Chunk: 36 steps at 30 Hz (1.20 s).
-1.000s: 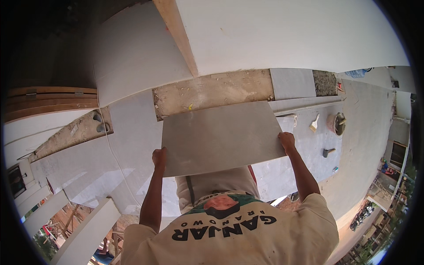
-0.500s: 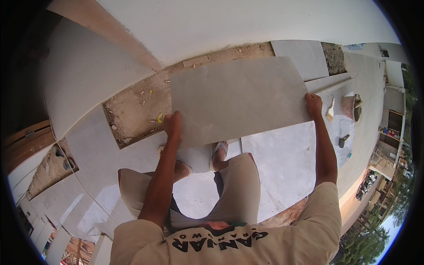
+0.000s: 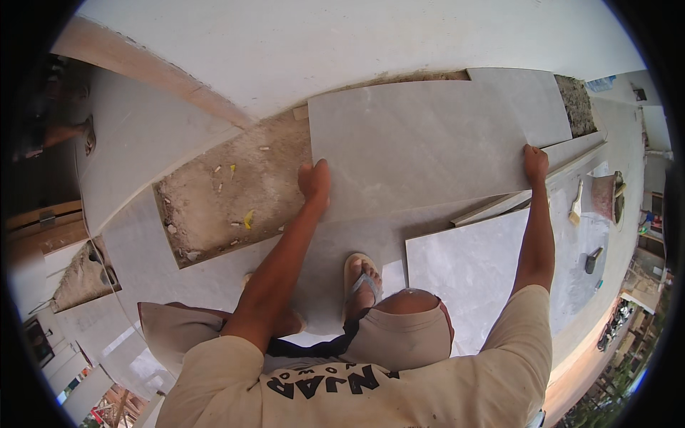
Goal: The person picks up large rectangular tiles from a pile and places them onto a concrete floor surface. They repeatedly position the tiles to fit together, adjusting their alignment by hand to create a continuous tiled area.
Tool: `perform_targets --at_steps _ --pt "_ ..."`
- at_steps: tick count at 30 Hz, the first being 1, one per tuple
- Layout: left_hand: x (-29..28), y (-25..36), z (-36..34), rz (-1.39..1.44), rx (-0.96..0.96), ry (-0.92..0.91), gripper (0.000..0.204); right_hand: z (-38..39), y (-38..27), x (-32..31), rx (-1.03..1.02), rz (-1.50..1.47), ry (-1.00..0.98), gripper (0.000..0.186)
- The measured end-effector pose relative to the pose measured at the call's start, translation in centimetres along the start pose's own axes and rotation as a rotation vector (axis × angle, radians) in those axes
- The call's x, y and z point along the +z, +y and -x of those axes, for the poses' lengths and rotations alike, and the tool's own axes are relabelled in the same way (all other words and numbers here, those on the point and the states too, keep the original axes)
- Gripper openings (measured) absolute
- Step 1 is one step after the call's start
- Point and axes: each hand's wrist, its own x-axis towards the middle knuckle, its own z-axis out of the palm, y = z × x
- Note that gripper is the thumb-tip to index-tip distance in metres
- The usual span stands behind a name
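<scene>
A large grey floor tile (image 3: 414,146) is held between my two hands in front of me, close to the white wall. My left hand (image 3: 314,184) is closed on its left edge, low near the corner. On its right edge my right hand (image 3: 535,165) has a closed grip. The tile's far right part reaches over or against another grey tile (image 3: 528,93) by the wall; whether they touch I cannot tell. Left of the held tile lies a bare strip of rough mortar bed (image 3: 228,189) with small yellow and white bits on it.
Loose tiles (image 3: 464,257) lie on the floor at right, near a long straight strip (image 3: 528,182). Farther right are a paintbrush (image 3: 576,203), a bucket (image 3: 605,196) and a dark-handled tool (image 3: 593,260). A cable (image 3: 123,299) crosses the left floor. At far left another person's foot (image 3: 89,135) shows.
The held tile has moved toward the wall and lies closer to the neighbouring tile, both hands still gripping it. My view and stance have shifted; a foot has come into view at far left.
</scene>
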Motion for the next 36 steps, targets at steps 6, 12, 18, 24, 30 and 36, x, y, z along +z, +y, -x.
perform_targets --at_steps 6,12,18,24,30,36 --pt "3.0 -1.3 -1.7 -0.066 -0.011 0.048 0.027 -3.1 0.5 2.8 0.01 -0.018 0.005 0.037" --pt "4.8 -1.5 -1.5 -0.062 -0.012 0.099 0.027 -5.6 1.8 5.9 -0.009 -0.025 -0.015 0.038" --pt "5.1 -3.3 -2.8 -0.021 0.006 0.167 0.023 -7.0 0.8 9.1 -0.043 -0.081 -0.038 0.038" --pt "4.2 -5.2 -4.2 -0.012 0.015 0.159 0.026 -7.8 -0.4 11.7 0.038 -0.084 -0.056 0.038" --pt "4.3 -4.5 -3.9 -0.01 -0.004 0.081 0.027 -8.0 0.2 13.2 0.015 -0.089 0.013 0.037" --pt "4.0 -4.3 -4.3 -0.026 -0.042 0.029 0.028 -8.3 0.7 14.9 0.034 -0.09 0.017 0.037"
